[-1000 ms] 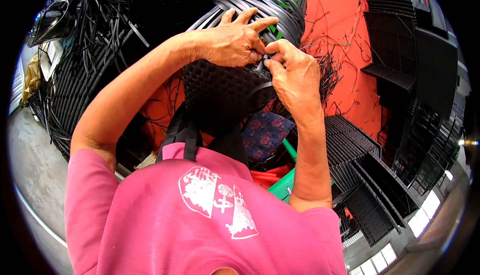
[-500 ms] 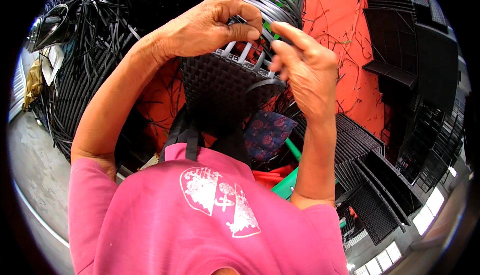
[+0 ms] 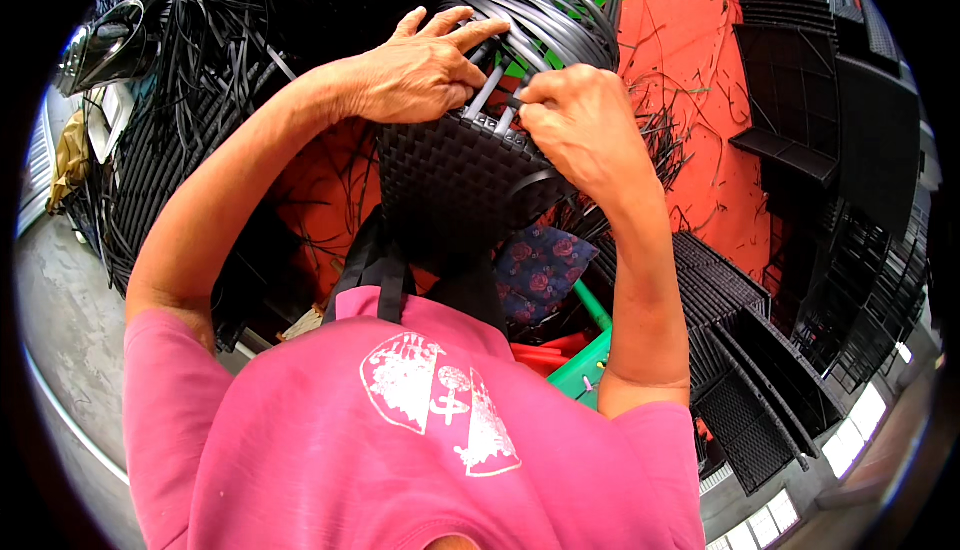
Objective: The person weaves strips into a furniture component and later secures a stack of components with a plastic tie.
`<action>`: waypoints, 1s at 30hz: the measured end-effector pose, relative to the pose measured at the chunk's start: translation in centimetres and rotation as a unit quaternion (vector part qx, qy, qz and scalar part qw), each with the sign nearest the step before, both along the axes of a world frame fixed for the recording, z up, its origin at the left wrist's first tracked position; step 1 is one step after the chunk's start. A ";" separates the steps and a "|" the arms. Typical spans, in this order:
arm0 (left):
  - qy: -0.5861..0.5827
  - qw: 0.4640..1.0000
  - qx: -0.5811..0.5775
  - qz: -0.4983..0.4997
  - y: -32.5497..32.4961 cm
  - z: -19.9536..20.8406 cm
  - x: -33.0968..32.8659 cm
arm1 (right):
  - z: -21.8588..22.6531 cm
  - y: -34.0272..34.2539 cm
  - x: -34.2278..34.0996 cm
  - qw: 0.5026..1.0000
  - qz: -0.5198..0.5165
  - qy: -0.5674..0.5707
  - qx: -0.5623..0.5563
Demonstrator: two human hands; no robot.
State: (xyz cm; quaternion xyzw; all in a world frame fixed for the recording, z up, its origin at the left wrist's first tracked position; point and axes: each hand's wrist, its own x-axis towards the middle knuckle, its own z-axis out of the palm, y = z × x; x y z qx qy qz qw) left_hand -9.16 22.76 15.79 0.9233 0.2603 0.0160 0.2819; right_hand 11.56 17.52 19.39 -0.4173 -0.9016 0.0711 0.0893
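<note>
A black woven piece [image 3: 450,175], its sides of flat interlaced strips, stands in front of me with bare ribs along its upper edge. My left hand [image 3: 425,72] rests at the left of that edge, fingers spread, the index finger reaching onto the grey ribs. At the right of the edge, my right hand [image 3: 585,120] is closed in a pinch on a dark plastic strip [image 3: 516,103] beside the ribs. A thick coil of grey-black strips [image 3: 565,15] lies just beyond both hands. What the right fingertips cover is hidden.
Loose black strips [image 3: 185,15] hang in a heap at the far left. Woven and framed black panels [image 3: 790,100] stand stacked on the right. Strip scraps litter the red floor [image 3: 715,170]. A green plastic piece [image 3: 585,375] and flowered cloth [image 3: 540,270] are near my right arm.
My left hand has opened out of its pinch and lowered toward the rim. My right hand has turned, moved left and closed at the ribs. The woven piece has shifted slightly right.
</note>
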 end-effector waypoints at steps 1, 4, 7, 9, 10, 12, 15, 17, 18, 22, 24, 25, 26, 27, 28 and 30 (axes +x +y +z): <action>-0.008 1.000 -0.011 0.004 0.3 -0.2 0.1 | -0.8 0.6 -0.3 0.996 -0.049 0.034 -0.064; -0.031 0.998 -0.055 0.026 0.9 -1.4 0.1 | -0.9 1.7 -2.1 0.927 -0.209 0.115 -0.289; -0.106 0.971 -0.197 0.087 1.2 -1.1 0.2 | 0.0 1.7 -1.9 0.855 -0.283 0.209 -0.381; -0.122 0.964 -0.214 0.103 1.4 -0.7 0.1 | 0.1 1.2 -1.6 0.859 -0.291 0.261 -0.331; -0.130 0.960 -0.222 0.112 1.6 -0.6 0.0 | -1.1 0.6 -1.4 0.879 -0.273 0.299 -0.252; -0.222 0.924 -0.278 0.144 2.0 -0.1 -0.3 | 0.2 0.1 -2.1 0.842 -0.302 0.365 -0.258; -0.316 0.928 -0.151 0.124 3.4 2.2 -0.7 | 0.1 0.3 -3.1 0.673 -0.257 0.555 -0.417; -0.326 0.881 -0.337 0.066 3.9 4.2 -1.2 | -0.4 0.5 -3.6 0.576 -0.243 0.643 -0.441; -0.337 0.883 -0.317 0.080 4.0 3.9 -1.4 | -0.4 0.6 -3.6 0.560 -0.234 0.662 -0.441; -0.281 0.929 -0.185 0.157 3.3 1.0 -3.2 | 1.6 0.7 -2.9 0.664 -0.311 0.532 -0.424; -0.184 0.963 -0.127 0.149 2.1 -0.3 -3.9 | 2.2 0.9 -2.7 0.759 -0.323 0.411 -0.387; -0.131 0.971 -0.125 0.155 1.4 -0.3 -4.0 | 2.0 1.1 -2.6 0.803 -0.308 0.353 -0.368; -0.123 0.964 -0.164 0.167 1.1 -0.3 -3.8 | 1.9 1.3 -2.6 0.842 -0.293 0.291 -0.347; -0.101 0.973 -0.147 0.148 1.0 -0.6 -3.8 | 1.6 1.6 -2.7 0.870 -0.269 0.255 -0.326; -0.085 0.981 -0.115 0.132 1.2 -0.9 -3.8 | 1.2 2.0 -2.9 0.894 -0.245 0.219 -0.304; -0.055 0.986 -0.113 0.111 1.5 -0.8 -3.6 | -0.3 2.7 -3.1 0.920 -0.201 0.178 -0.286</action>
